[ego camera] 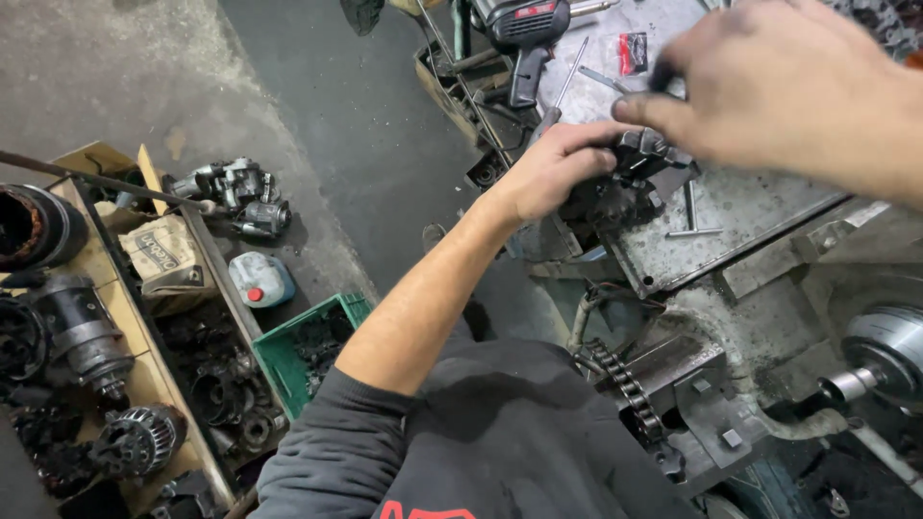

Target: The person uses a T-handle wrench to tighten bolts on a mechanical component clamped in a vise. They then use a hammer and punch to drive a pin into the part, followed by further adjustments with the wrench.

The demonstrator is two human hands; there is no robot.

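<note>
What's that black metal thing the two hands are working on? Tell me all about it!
The dark metal part is a chunky, greasy mechanical piece, blackish grey, with lumpy edges and small raised bits on top. It rests at the edge of a scratched grey metal table. The left hand grips its left side, fingers curled over it. The right hand, blurred, reaches to its top with dirty fingertips. Thin metal rods lie beside it.
</note>
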